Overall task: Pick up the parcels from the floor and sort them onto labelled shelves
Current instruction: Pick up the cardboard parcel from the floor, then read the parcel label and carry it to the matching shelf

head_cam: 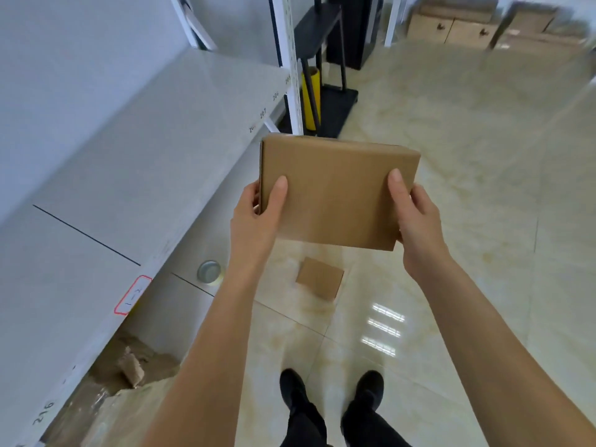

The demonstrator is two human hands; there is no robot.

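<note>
I hold a flat brown cardboard parcel (335,191) in front of me at chest height, above the floor. My left hand (258,214) grips its left edge with the thumb on top. My right hand (416,217) grips its right near corner, thumb also on top. A second, smaller brown parcel (320,278) lies on the tiled floor below the held one. To my left runs a white shelf (135,162) with a red-bordered label (133,295) and handwritten numbers along its front edge.
A roll of tape (209,271) sits on the lower shelf level. Torn cardboard and wrapping (129,372) lie under the shelf at bottom left. A black stand with a yellow roll (325,75) stands beyond the shelf upright. Cardboard boxes (458,24) are stacked at the far wall.
</note>
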